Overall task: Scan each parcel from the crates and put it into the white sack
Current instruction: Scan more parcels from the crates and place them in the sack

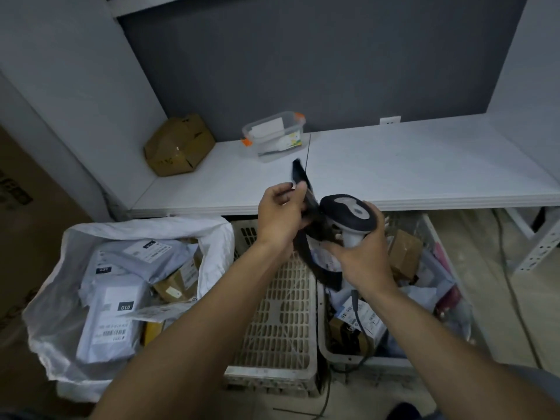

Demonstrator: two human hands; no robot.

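My left hand (pixel 280 215) pinches a thin black parcel (pixel 309 204), held edge-on above the crates. Beside it, my right hand (pixel 360 253) grips the handle of a white and black barcode scanner (pixel 348 212), whose head is close to the parcel. The white sack (pixel 63 301) stands open at the lower left with several grey and brown parcels inside. A beige crate (pixel 285 316) below my hands looks bare. The grey crate (pixel 339 354) to its right holds several parcels (pixel 404 253).
A white table (pixel 409 168) runs across the back above the crates. On it sit a crumpled brown box (pixel 178 145) and a clear plastic tub with orange clips (pixel 274 133). The scanner's cable (pixel 360 356) trails over the grey crate. Large cardboard (pixel 27 192) stands at the left.
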